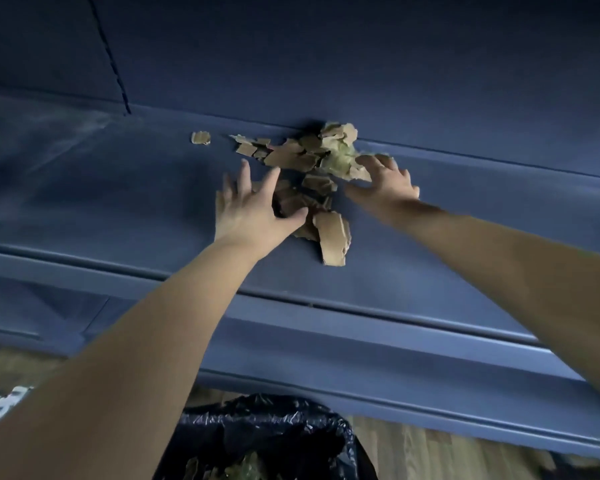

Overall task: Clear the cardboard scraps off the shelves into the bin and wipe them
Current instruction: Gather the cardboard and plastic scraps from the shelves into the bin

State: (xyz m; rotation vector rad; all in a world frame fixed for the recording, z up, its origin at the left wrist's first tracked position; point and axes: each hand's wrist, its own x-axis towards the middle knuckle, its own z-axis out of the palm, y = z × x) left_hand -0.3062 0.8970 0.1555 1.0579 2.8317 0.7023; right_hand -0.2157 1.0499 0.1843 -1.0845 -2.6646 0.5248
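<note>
The left hand (253,206) lies wide, fingers splayed, against the left edge of the pile of cardboard scraps (302,154), thumb touching it. The right hand (387,181), also spread and gripping nothing, rests its fingertips on the pile's right side. The pile sits on a blue shelf (84,188) with one stray scrap (201,137) just left of it. Below the pile, well apart, stands a bin (274,431) lined with black plastic.

both hands, left hand (248,211) and right hand (387,180), spread flat beside the cardboard scraps (309,161) on the blue shelf (118,188). the bin (267,438) below seems to hold some scraps.
</note>
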